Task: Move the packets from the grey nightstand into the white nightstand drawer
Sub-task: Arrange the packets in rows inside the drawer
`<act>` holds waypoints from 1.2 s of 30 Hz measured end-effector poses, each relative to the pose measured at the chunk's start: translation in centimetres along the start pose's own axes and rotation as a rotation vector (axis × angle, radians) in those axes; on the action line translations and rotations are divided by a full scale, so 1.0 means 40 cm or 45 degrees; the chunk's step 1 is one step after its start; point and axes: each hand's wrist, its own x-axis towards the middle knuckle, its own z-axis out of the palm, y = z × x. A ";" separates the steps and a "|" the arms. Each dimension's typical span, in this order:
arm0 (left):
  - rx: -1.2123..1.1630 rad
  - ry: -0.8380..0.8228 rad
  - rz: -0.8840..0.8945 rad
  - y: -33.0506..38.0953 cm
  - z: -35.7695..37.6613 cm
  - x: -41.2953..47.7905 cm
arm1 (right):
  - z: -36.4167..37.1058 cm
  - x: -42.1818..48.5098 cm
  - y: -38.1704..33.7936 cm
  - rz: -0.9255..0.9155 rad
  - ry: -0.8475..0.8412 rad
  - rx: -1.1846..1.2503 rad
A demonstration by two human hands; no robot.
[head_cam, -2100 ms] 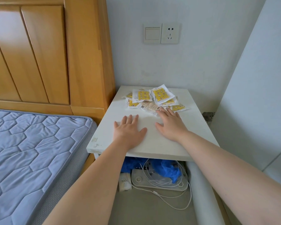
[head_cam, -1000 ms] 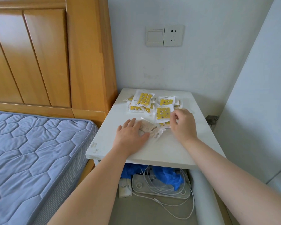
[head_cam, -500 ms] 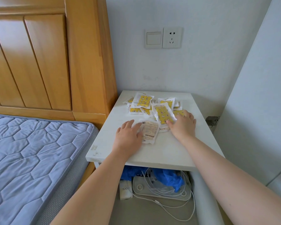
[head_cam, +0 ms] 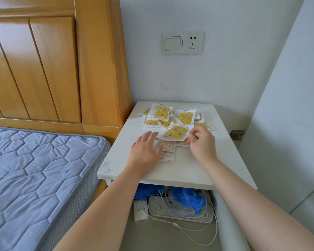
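Several yellow-and-white packets (head_cam: 170, 116) lie in a loose pile at the back of a pale nightstand top (head_cam: 188, 169). My left hand (head_cam: 145, 151) rests flat, fingers straight, on a white printed packet (head_cam: 168, 151) lying face down. Just behind it lies a yellow packet (head_cam: 176, 132), tilted across the pile's front edge. My right hand (head_cam: 201, 142) is at this packet's right edge, fingers curled, thumb and forefinger pinching that edge. No drawer is in view.
A blue quilted mattress (head_cam: 40, 169) and a wooden headboard (head_cam: 53, 69) stand close on the left. Under the nightstand lie blue cloth (head_cam: 190, 198), white cables (head_cam: 188, 230) and a white flat device (head_cam: 170, 211). A white panel (head_cam: 288, 124) closes the right side.
My right hand went from lying flat on the packets to curled, pinching the yellow packet's edge. The yellow packet shifted a little left. My left hand stays on the printed packet.
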 end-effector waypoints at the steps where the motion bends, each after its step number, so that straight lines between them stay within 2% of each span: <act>1: 0.016 -0.029 0.021 0.000 0.000 -0.002 | 0.000 -0.003 -0.001 -0.042 -0.011 -0.031; 4: 0.082 -0.146 0.059 0.001 -0.001 -0.001 | -0.001 0.000 0.000 -0.133 -0.112 -0.194; 7: 0.075 -0.147 0.064 0.002 0.001 -0.001 | 0.012 -0.001 -0.001 -0.269 -0.497 -0.462; 8: 0.076 -0.133 0.070 0.002 0.001 -0.002 | 0.012 -0.007 -0.004 -0.277 -0.578 -0.465; 10: 0.095 -0.119 0.087 0.000 0.003 -0.003 | 0.006 -0.015 -0.014 -0.234 -0.631 -0.247; 13: 0.145 -0.167 0.112 0.000 0.003 0.001 | -0.007 -0.019 -0.015 -0.157 -0.488 -0.023; 16: 0.165 -0.185 0.078 0.002 0.004 0.003 | 0.000 -0.008 -0.004 -0.071 -0.411 -0.257; 18: 0.141 -0.121 0.039 0.004 0.004 0.003 | 0.011 -0.009 0.000 -0.115 -0.395 -0.477; 20: 0.149 -0.092 0.026 0.006 0.003 0.003 | 0.016 -0.014 0.001 -0.194 -0.281 -0.503; 23: 0.191 -0.168 0.038 0.009 0.000 0.002 | 0.004 0.005 -0.001 -0.265 -0.035 -0.443; 24: 0.206 -0.204 0.042 0.010 -0.001 0.001 | 0.003 0.023 0.007 -0.256 -0.037 -0.497; 27: 0.228 -0.262 0.042 0.010 -0.005 0.003 | 0.002 0.067 0.027 -0.012 -0.363 -0.766; 29: 0.235 -0.270 0.036 0.008 -0.006 0.004 | 0.008 0.078 0.034 0.075 -0.467 -0.846; 33: 0.212 -0.223 0.020 0.004 -0.003 0.006 | 0.002 0.047 0.019 0.022 -0.394 -0.942; 36: 0.207 -0.186 0.006 0.003 -0.001 0.008 | -0.018 -0.004 0.005 -0.207 -0.283 -1.085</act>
